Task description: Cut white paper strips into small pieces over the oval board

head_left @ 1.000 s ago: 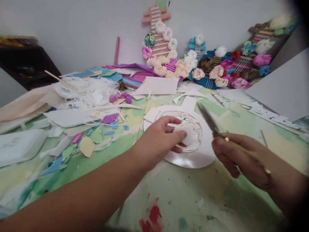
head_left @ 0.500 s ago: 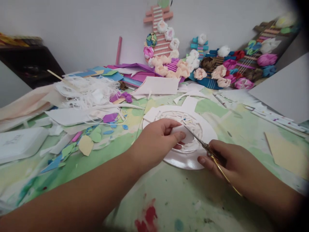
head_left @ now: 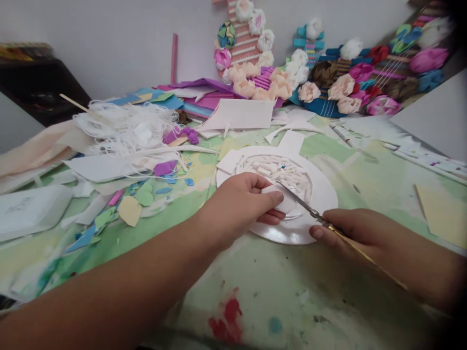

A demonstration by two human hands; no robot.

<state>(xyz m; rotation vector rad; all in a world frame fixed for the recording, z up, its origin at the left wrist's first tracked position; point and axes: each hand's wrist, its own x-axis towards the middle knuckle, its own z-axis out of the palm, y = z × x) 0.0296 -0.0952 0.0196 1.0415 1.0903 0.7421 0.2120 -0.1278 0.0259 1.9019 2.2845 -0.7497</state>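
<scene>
- The left hand (head_left: 251, 199), thumb and fingers closed in a pinch, grips a small white paper piece (head_left: 291, 207) over a round white base (head_left: 279, 236).
- The right hand (head_left: 365, 238), fingers curled around the handles, holds scissors (head_left: 316, 215) with their blades at the paper piece's edge; whether the blades are parted is too fine to tell.
- Beneath the hands, white scraps (head_left: 262, 165) fill a ring on the base, which lies flat on the paint-stained counter (head_left: 277, 287).
- Tangled white string (head_left: 124, 129) sits to the left, a pale yellow sheet (head_left: 443, 214) to the right.
- Paper flowers (head_left: 341, 86) line the back.
</scene>
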